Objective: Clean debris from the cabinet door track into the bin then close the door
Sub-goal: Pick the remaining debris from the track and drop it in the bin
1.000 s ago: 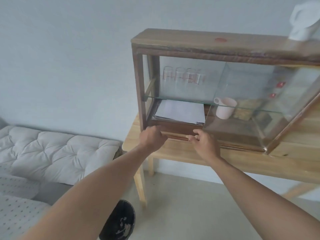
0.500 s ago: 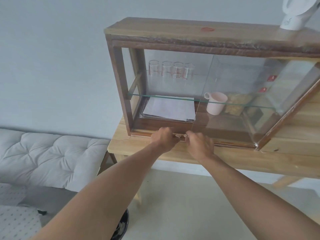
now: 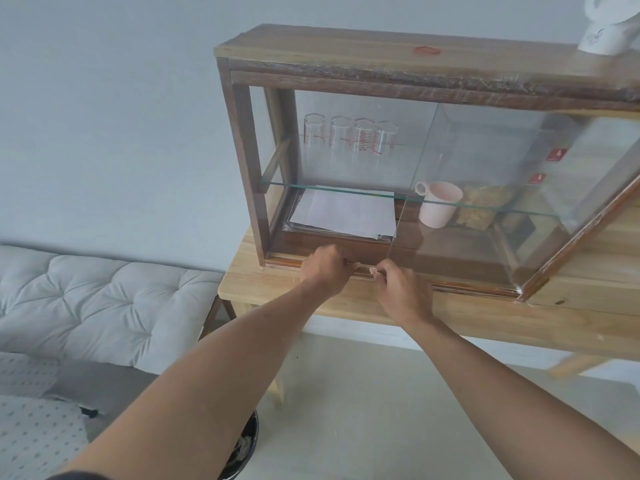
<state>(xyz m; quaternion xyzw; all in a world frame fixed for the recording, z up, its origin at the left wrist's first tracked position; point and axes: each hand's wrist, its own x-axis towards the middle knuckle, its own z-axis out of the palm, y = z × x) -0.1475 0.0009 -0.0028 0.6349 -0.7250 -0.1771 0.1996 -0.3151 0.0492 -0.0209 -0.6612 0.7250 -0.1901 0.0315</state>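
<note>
A wooden cabinet (image 3: 346, 57) with sliding glass doors stands on a light wooden table (image 3: 450, 317). Its left half is open; the glass door (image 3: 485, 209) covers the right half. Both hands rest on the bottom door track (image 3: 284, 262). My left hand (image 3: 325, 268) is curled with its fingertips in the track. My right hand (image 3: 401, 289) pinches a small pale bit of debris (image 3: 373, 270) at the track, just below the door's left edge. A dark bin (image 3: 247, 445) stands on the floor under my left forearm, mostly hidden.
Inside the cabinet are several glasses (image 3: 349, 136), a stack of paper (image 3: 346, 211) and a pink cup (image 3: 438, 208). A white object (image 3: 609, 26) sits on the cabinet top at right. A tufted grey sofa (image 3: 97, 299) stands at left.
The view has shifted so the cabinet sits further left and lower. My two hands have moved closer together along the track, and the right hand now pinches a bit of debris.
</note>
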